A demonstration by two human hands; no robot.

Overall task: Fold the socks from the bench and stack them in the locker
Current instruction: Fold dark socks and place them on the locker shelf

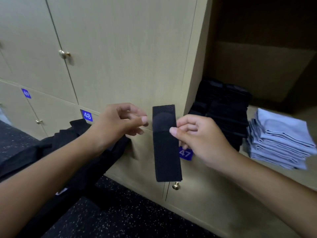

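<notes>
A person's right hand [197, 138] pinches a black sock [165, 143] near its upper part, thumb in front, so it hangs limp in front of the locker doors. The left hand [123, 121] hovers just beside, fingers loosely curled, apparently empty. It looks light, soft and floppy; pinch both ends to fold. Folded black socks [223, 110] sit stacked in the open locker [267, 71]

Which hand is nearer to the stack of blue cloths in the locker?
Right. The right hand, pinching the black sock, is just left of the blue cloths; the left hand is farther left, beyond the sock.
</notes>
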